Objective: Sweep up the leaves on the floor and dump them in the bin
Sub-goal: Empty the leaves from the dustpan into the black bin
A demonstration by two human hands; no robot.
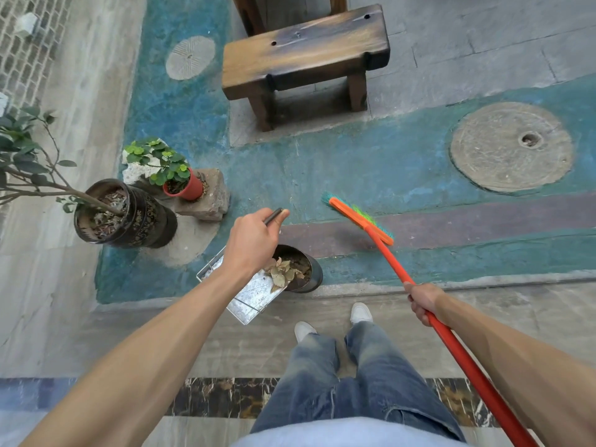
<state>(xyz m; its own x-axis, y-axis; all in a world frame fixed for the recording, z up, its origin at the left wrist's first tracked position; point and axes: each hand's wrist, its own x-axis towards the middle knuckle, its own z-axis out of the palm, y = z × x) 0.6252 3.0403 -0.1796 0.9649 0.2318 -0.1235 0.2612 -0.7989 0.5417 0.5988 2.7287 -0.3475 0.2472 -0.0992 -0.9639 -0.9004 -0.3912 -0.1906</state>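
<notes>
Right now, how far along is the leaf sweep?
Near the end. Floor in view shows no loose leaves. Left hand tips the dustpan; leaves slide into the bin. Right hand holds the broom idle. Left: finish emptying.

The person had bare forearms with no sleeves showing. They wore faded blue jeans [354,385], white shoes [361,312] just beyond the jeans' hems, and a pale blue top [348,435].
</notes>
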